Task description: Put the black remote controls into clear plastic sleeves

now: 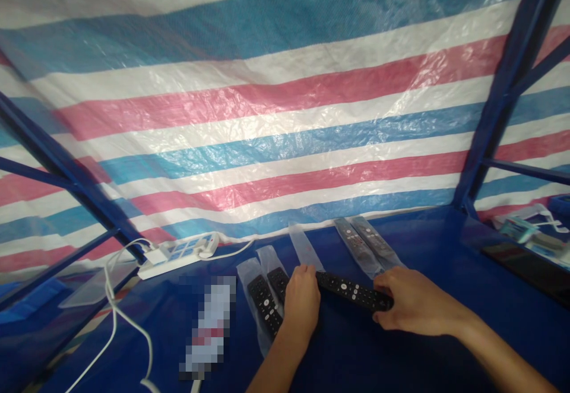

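Observation:
A black remote control (351, 292) lies slantwise between my hands. My right hand (407, 301) grips its right end between thumb and fingers. At its left end is my left hand (303, 298), fingers curled together by the lower edge of a flat clear sleeve (306, 249); what they pinch is hidden. Left of that hand, two black remotes sit in clear sleeves, one (266, 304) in fuller view and the other (278, 281) partly covered by the hand. Two more sleeved remotes (356, 244) (376, 240) lie side by side beyond my right hand.
The blue tabletop (347, 357) carries a white power strip (178, 255) with white cables (111, 304) at the left. A pixelated device (209, 327) lies near the left front. A dark flat object (528, 268) is at the right. Blue metal posts and a striped sheet (285, 114) stand behind.

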`<action>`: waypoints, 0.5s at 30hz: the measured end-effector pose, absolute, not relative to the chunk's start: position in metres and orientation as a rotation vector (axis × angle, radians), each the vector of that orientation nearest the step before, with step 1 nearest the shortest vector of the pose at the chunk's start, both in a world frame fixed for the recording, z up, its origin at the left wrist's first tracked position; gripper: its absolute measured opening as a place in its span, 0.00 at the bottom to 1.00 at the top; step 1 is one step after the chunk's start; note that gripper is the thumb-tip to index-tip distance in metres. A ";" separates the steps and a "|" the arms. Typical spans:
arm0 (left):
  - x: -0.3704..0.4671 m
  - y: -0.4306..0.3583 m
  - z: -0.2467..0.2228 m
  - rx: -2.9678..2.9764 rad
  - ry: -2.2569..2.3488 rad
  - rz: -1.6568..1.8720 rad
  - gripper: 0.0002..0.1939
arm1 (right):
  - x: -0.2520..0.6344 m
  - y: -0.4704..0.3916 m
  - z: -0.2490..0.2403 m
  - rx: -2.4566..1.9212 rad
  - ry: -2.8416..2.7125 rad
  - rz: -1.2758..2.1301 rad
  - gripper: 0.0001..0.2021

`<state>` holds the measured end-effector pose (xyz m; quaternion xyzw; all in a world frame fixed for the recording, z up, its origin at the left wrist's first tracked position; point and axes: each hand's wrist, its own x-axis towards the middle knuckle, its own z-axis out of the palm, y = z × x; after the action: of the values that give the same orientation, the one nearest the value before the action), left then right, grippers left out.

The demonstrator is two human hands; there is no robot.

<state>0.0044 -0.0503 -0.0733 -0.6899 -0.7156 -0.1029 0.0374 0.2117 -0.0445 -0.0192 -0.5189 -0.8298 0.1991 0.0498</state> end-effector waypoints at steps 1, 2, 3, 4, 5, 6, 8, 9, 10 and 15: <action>0.004 -0.051 -0.074 -2.110 -2.190 -0.302 0.15 | 0.209 -0.045 -0.022 -1.589 -2.529 0.577 0.07; 0.004 -0.051 -0.075 -2.099 -2.196 -0.286 0.15 | 0.206 -0.045 -0.024 -1.596 -2.532 0.545 0.07; 0.004 -0.052 -0.076 -2.088 -2.208 -0.271 0.15 | 0.204 -0.045 -0.027 -1.601 -2.533 0.514 0.08; 0.003 -0.052 -0.076 -2.074 -2.226 -0.259 0.15 | 0.203 -0.045 -0.029 -1.605 -2.532 0.490 0.08; 0.003 -0.053 -0.077 -2.063 -2.242 -0.251 0.15 | 0.201 -0.045 -0.030 -1.609 -2.527 0.476 0.08; 0.003 -0.053 -0.078 -2.055 -2.254 -0.250 0.15 | 0.200 -0.046 -0.031 -1.616 -2.521 0.472 0.08; 0.003 -0.054 -0.079 -2.054 -2.251 -0.268 0.15 | 0.198 -0.047 -0.031 -1.632 -2.507 0.474 0.08; 0.004 -0.054 -0.080 -2.066 -2.236 -0.285 0.15 | 0.197 -0.048 -0.030 -1.637 -2.504 0.472 0.08; 0.005 -0.054 -0.080 -2.087 -2.216 -0.296 0.15 | 0.196 -0.048 -0.030 -1.638 -2.506 0.467 0.08; 0.010 -0.052 -0.082 -2.217 -2.125 -0.293 0.18 | 0.186 -0.049 -0.037 -1.630 -2.541 0.409 0.08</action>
<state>0.0102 -0.0516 -0.0823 -0.7184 -0.6886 -0.0950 0.0283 0.1863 -0.0493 -0.0366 -0.5344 -0.8332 0.1340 0.0475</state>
